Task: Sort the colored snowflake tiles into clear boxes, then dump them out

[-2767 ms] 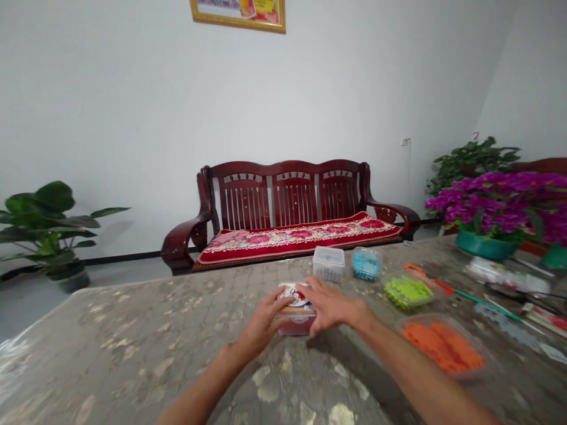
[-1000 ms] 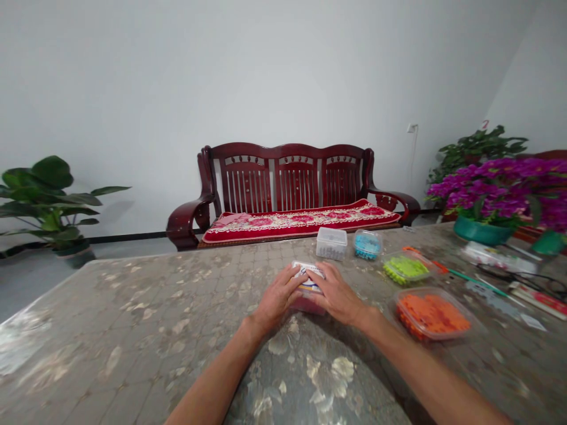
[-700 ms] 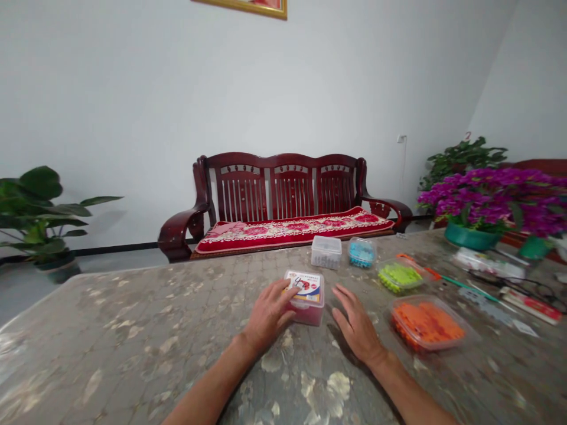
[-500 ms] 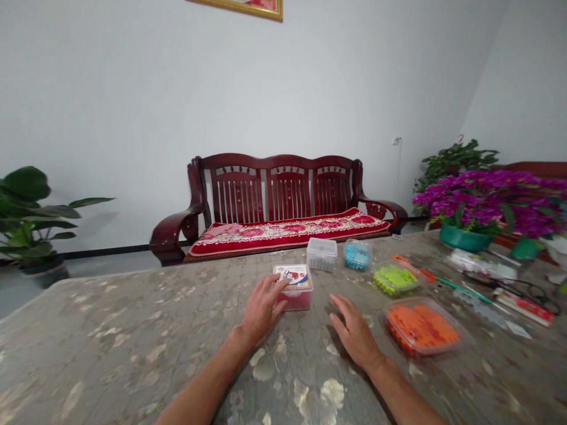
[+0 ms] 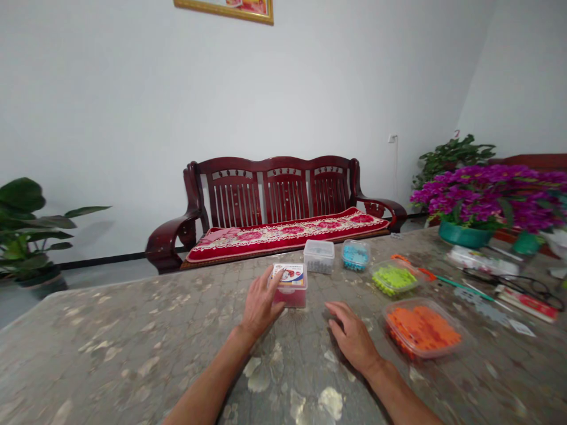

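Observation:
A lidded plastic box [image 5: 290,298] with red contents and a printed label on its lid stands in front of me. My left hand [image 5: 260,301] is closed around its left side, with a finger over the lid and the thumb at the front. My right hand [image 5: 353,336] is open and holds nothing, its fingers loosely bent near the tabletop. It lies between that box and a clear tub of orange pieces [image 5: 425,327]. Behind stand a clear box of grey pieces [image 5: 319,264], a tub of blue pieces [image 5: 355,255] and a tub of yellow-green pieces [image 5: 394,277].
On the right of the patterned table [image 5: 115,354] lie glasses [image 5: 522,286], a red and white packet [image 5: 527,303] and a green stick [image 5: 465,286]. Purple flowers [image 5: 482,192] stand in a green pot. A wooden bench [image 5: 286,183] is beyond the table.
My left hand and the red box have shifted slightly left together. The fingers of my right hand have bent a little more. The view has turned slightly.

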`<act>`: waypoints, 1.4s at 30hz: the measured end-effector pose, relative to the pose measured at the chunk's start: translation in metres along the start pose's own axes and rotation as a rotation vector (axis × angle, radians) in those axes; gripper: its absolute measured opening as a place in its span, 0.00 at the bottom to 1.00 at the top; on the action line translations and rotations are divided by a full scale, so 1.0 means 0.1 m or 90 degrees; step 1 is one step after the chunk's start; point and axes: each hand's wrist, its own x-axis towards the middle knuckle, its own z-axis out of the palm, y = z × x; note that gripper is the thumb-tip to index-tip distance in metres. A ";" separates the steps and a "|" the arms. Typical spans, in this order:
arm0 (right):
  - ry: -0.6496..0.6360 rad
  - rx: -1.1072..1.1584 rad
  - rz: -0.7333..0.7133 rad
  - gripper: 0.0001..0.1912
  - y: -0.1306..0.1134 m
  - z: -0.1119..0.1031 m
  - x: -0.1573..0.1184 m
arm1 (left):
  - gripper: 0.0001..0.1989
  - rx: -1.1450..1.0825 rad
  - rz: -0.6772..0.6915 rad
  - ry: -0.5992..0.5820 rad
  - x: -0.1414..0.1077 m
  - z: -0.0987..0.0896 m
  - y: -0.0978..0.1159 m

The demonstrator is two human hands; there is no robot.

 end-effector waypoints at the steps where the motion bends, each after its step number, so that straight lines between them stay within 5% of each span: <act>1: 0.009 -0.005 -0.012 0.22 -0.02 -0.01 0.00 | 0.39 0.010 0.006 0.018 -0.03 -0.01 0.01; 5: 0.084 -0.039 -0.094 0.21 -0.12 -0.22 0.03 | 0.29 0.021 0.029 0.074 -0.29 -0.03 0.14; 9: 0.284 -0.163 -0.084 0.18 -0.18 -0.73 0.06 | 0.16 -0.030 0.204 -0.129 -0.41 -0.01 0.35; 11: 0.362 -0.271 -0.013 0.18 -0.12 -1.03 0.02 | 0.16 -0.043 0.202 -0.203 -0.36 0.02 0.43; 16: 0.341 -0.491 0.204 0.29 0.46 -1.59 -0.30 | 0.19 -0.040 0.105 -0.234 -0.14 0.19 0.51; 19: 0.275 -0.453 0.284 0.33 0.92 -1.71 -0.49 | 0.18 -0.039 0.077 -0.221 -0.03 0.30 0.49; 24: 0.210 -0.334 0.277 0.31 1.15 -1.63 -0.55 | 0.14 -0.055 0.010 -0.217 0.15 0.43 0.34; 28: 0.176 -0.316 0.242 0.28 0.81 -1.42 -0.49 | 0.16 -0.094 -0.050 -0.213 0.22 0.48 0.30; 32: 0.144 -0.238 0.213 0.26 0.40 -1.08 -0.35 | 0.22 -0.174 -0.059 -0.217 0.11 0.47 0.50; 37: 0.058 0.018 0.187 0.23 0.01 -0.68 -0.15 | 0.45 -0.299 -0.045 -0.258 -0.14 0.17 0.86; 42: -0.124 0.457 0.304 0.26 -0.20 -0.43 -0.13 | 0.53 -0.126 -0.063 -0.323 -0.32 -0.30 0.91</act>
